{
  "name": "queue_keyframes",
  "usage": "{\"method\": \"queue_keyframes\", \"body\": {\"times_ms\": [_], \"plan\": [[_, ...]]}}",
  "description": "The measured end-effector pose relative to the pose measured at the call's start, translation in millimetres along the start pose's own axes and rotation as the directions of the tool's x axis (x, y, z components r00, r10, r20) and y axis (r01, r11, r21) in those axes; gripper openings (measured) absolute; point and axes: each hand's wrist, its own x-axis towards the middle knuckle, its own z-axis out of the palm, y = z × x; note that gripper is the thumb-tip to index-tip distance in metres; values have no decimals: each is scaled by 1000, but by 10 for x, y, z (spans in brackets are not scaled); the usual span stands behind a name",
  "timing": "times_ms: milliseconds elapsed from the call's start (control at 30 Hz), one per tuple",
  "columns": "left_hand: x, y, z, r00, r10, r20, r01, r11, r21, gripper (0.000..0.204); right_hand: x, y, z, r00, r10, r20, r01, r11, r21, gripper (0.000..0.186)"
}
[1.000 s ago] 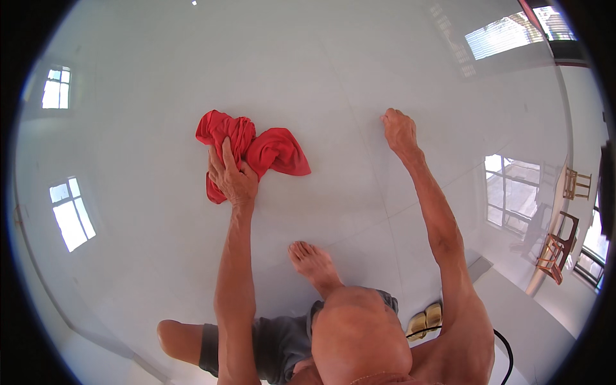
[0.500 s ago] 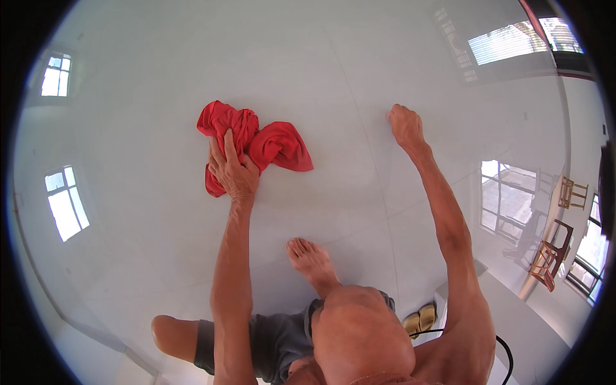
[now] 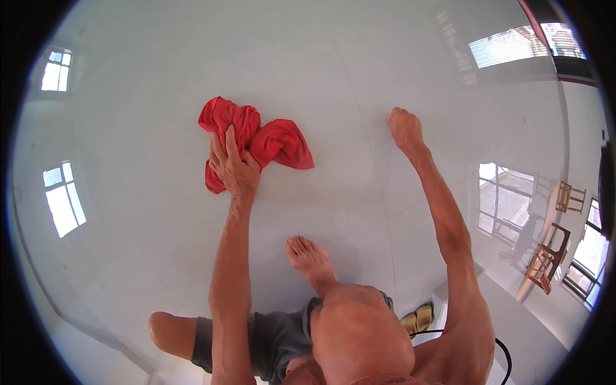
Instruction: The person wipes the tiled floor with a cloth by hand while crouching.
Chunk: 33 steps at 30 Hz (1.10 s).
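Across the pale, glossy floor (image 3: 333, 192), where window reflections (image 3: 65, 200) gleam at both sides, a crumpled red cloth (image 3: 246, 123) lies beneath our left hand (image 3: 235, 168), bunching up ahead of it, folding out to its right and showing along its left edge. We have that hand spread, fingers parted, while our right hand (image 3: 406, 128), well apart from the cloth, is curled into a fist.

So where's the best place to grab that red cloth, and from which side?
Probably pinch the red cloth by its loose flap, coming from the right: that flap spreads clear of the left hand, which covers the bunched part, and its raised folds offer something to pinch.
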Motion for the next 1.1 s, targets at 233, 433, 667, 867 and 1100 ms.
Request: {"method": "queue_keyframes", "body": {"times_ms": [233, 433, 667, 867, 1100], "plan": [[-22, -46, 62, 1000, 2, 4, -3, 1000, 1, 70, -251, -187, 204, 979, 62, -197, -32, 988, 151, 8], [37, -19, 34, 1000, -5, 23, 6, 998, -55, 69, -836, -1428, 360, 967, -20, -252, 146, 859, 490, 23], [-293, 407, 146, 968, 171, 181, -146, 979, -145, 66, -741, -2410, -71, 928, 66, -367, 187, 768, 612, 39], [-801, 1447, 263, 849, 421, 318, -288, 875, -389, 75, -1349, -1537, 114, 932, 192, -306, -58, 916, 397, 56], [-1117, 2333, 436, 469, 767, 438, -272, 597, -755, 74, -2053, -711, 314, 745, 514, -426, -490, 854, 174, 54]]}}
